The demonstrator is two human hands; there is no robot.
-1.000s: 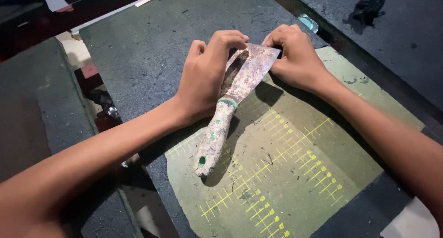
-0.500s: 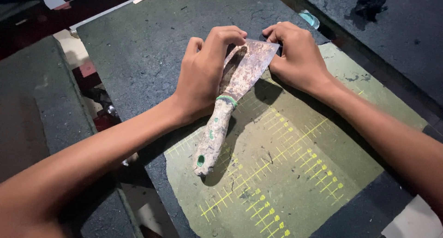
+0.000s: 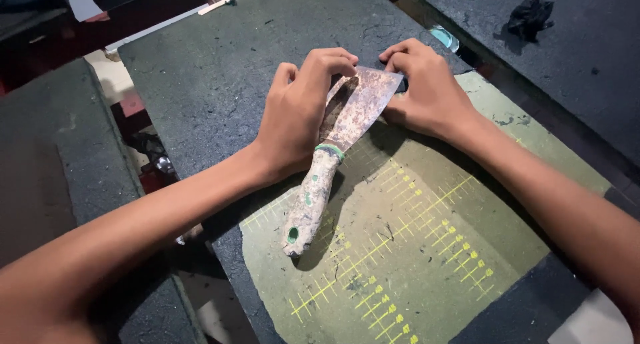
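Notably, both the left hand and right hand pinch the rusty scraper blade lying between them on the green mat; its edge could probably nick a slipping fingertip.

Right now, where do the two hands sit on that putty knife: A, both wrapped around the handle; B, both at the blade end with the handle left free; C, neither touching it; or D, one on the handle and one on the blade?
B: the left hand and right hand both press at the rusty blade of the putty knife, while its paint-caked handle lies untouched on the green cutting mat.
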